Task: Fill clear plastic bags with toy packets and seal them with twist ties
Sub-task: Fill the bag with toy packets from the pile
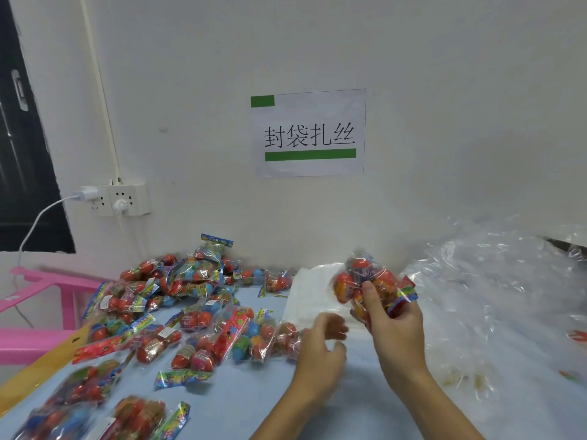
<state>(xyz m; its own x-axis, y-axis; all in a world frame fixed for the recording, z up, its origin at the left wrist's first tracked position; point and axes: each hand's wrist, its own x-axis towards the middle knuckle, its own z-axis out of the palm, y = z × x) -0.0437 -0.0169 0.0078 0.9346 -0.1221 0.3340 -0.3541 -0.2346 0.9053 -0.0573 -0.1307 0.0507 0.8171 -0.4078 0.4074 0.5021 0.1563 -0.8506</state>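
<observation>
My right hand (394, 325) holds a bundle of toy packets (368, 281) up above the worktop (254, 401); my grip there is closed round them, thumb (370, 296) pressed across the front, the other fingers curled behind. The packets hold red and orange egg shapes in clear wrap, with a bright striped header card sticking out to the right of my fingers. My left hand (320, 354) hovers just beside and below, fingers loosely curled, holding nothing; it is blurred, so I cannot tell more of how the fingers lie.

Behind the bundle a flat stack of white sheets or bags (305, 293) lies on the worktop. To the right a big heap of crumpled clear plastic (495, 300) covers that end. To the left a loose pile of packets (178, 312) spreads over the blue surface, reaching from the wall to the near edge.

Beyond the worktop's left edge stands a pink frame (47, 290). On the white wall hang a paper sign (309, 133) with green bars and a socket strip (117, 200) with a white cable plugged in.
</observation>
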